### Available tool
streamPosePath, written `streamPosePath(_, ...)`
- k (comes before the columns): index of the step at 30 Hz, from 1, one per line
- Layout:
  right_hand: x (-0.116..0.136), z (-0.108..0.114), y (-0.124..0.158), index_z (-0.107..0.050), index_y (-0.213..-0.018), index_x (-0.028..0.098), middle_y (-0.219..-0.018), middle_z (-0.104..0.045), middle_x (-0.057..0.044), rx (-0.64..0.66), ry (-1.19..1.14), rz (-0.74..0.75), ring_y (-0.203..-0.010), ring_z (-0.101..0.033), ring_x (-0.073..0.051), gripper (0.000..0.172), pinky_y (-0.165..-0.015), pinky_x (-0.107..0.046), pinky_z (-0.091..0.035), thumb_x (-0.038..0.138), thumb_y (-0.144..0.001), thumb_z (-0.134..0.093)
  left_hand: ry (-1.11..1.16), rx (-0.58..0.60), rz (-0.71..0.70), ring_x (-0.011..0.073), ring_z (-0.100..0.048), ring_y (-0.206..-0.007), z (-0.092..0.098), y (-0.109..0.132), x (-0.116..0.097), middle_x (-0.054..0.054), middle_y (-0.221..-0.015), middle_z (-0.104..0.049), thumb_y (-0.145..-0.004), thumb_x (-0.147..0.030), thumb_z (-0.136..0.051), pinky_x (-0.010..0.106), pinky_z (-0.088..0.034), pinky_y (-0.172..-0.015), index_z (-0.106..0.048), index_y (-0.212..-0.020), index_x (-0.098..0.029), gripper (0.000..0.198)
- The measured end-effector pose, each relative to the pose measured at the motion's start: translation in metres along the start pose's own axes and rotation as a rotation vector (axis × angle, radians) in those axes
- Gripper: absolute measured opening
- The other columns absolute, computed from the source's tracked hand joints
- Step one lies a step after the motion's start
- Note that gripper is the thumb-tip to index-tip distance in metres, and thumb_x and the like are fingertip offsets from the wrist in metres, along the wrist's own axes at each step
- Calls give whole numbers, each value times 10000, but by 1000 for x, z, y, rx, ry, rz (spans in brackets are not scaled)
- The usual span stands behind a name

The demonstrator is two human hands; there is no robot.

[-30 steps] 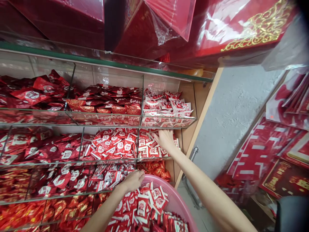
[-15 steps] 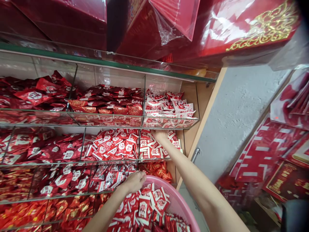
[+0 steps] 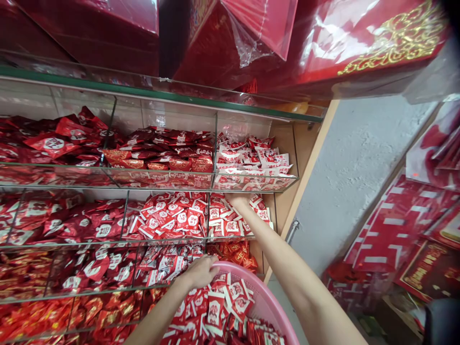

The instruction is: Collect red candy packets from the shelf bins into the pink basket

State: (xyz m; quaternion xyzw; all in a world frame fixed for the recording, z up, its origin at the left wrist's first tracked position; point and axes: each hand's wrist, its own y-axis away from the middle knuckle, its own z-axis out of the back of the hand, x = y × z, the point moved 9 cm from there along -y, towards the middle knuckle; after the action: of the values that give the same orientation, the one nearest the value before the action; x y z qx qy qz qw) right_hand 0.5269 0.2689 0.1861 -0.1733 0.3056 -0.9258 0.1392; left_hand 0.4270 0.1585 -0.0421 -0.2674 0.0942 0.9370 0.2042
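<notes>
My right hand [image 3: 237,199] reaches deep into the rightmost bin of the middle glass shelf [image 3: 230,237], among red and white candy packets [image 3: 230,225]. Only the wrist and the back of the hand show; the fingers are hidden under the shelf above. My left hand [image 3: 199,272] curls over the far rim of a pink basin [image 3: 268,304] held low in front of me. The basin is heaped with the same red and white packets [image 3: 215,306].
Glass shelves with dividers hold red foil sweets [image 3: 53,143], [image 3: 154,153] and white packets [image 3: 251,160]. Large red gift boxes [image 3: 359,43] in plastic sit on top. A grey wall [image 3: 352,167] stands to the right, with red and gold paper decorations [image 3: 402,230] beyond.
My right hand has pushed further back into the bin, so its fingers have gone out of sight under the upper shelf. The left hand and basin have stayed almost still.
</notes>
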Motion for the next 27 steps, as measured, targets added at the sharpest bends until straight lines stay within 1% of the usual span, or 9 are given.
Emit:
streamPosePath(4, -5, 7, 3, -543, -1172, 278, -1136, -611, -62, -3, -3, -83, -1079, -492, -283, 377, -926, -425, -311, 405, -845, -406, -24, -12, -27, 221, -554, -968, 0, 0, -1, 71, -1080, -595, -846, -494, -358, 321, -404, -835, -569, -1049, -244, 385)
streamPosePath(8, -7, 16, 28, -626, -1008, 236, -954, -664, -84, 23, -14, -174, -979, -535, -286, 337, -894, -433, -303, 424, -834, -407, -61, -12, -33, 206, -583, -865, 1, 0, -5, 61, -962, -619, -860, -469, -328, 298, -415, -765, -575, -975, -233, 361)
streamPosePath(11, -5, 33, 58, -639, -908, 169, -889, -652, -115, -30, -23, -189, -931, -533, -295, 346, -872, -456, -288, 442, -806, -452, -61, -5, -23, 210, -582, -888, 3, 0, -8, 65, -992, -616, -859, -467, -328, 295, -412, -778, -569, -1004, -233, 366)
streamPosePath(14, 4, 58, 97, -577, -1059, 177, -1032, -604, -103, -143, -69, -73, -1014, -486, -274, 356, -889, -434, -267, 408, -808, -474, -69, 9, 7, 226, -571, -941, 4, 0, -10, 80, -1051, -609, -855, -463, -333, 307, -407, -815, -559, -1064, -223, 390)
streamPosePath(17, 2, 72, 144, -523, -1140, 216, -1064, -576, -68, -139, -155, -22, -1017, -486, -241, 366, -897, -411, -266, 393, -823, -475, -70, 14, 19, 225, -559, -986, 5, 1, -11, 80, -1100, -601, -855, -445, -335, 303, -399, -845, -547, -1104, -218, 398)
streamPosePath(19, -5, 71, 176, -508, -1154, 228, -1046, -572, -61, -61, -194, -20, -992, -496, -230, 360, -882, -396, -290, 389, -833, -473, -63, 20, 19, 220, -557, -993, 5, 1, -13, 72, -1103, -603, -857, -439, -331, 297, -401, -842, -548, -1095, -220, 389)
streamPosePath(21, -15, 61, 206, -495, -1169, 245, -1036, -570, -58, 41, -209, -33, -969, -504, -227, 363, -856, -384, -320, 387, -836, -474, -61, 30, 15, 222, -559, -987, 5, 1, -14, 68, -1091, -610, -857, -429, -330, 301, -404, -828, -556, -1068, -224, 371)
streamPosePath(24, -39, 37, 243, -498, -1157, 261, -1016, -572, -49, 178, -231, -101, -964, -511, -225, 353, -833, -377, -353, 389, -829, -481, -58, 37, 4, 224, -562, -975, 6, 2, -17, 65, -1081, -614, -855, -417, -332, 302, -403, -812, -555, -1056, -232, 353)
streamPosePath(27, -57, 12, 265, -508, -1140, 263, -1005, -581, -47, 296, -255, -175, -966, -517, -234, 354, -817, -386, -368, 406, -816, -491, -65, 37, -1, 223, -556, -988, 8, 4, -19, 72, -1093, -607, -856, -430, -329, 298, -400, -812, -544, -1071, -229, 364)
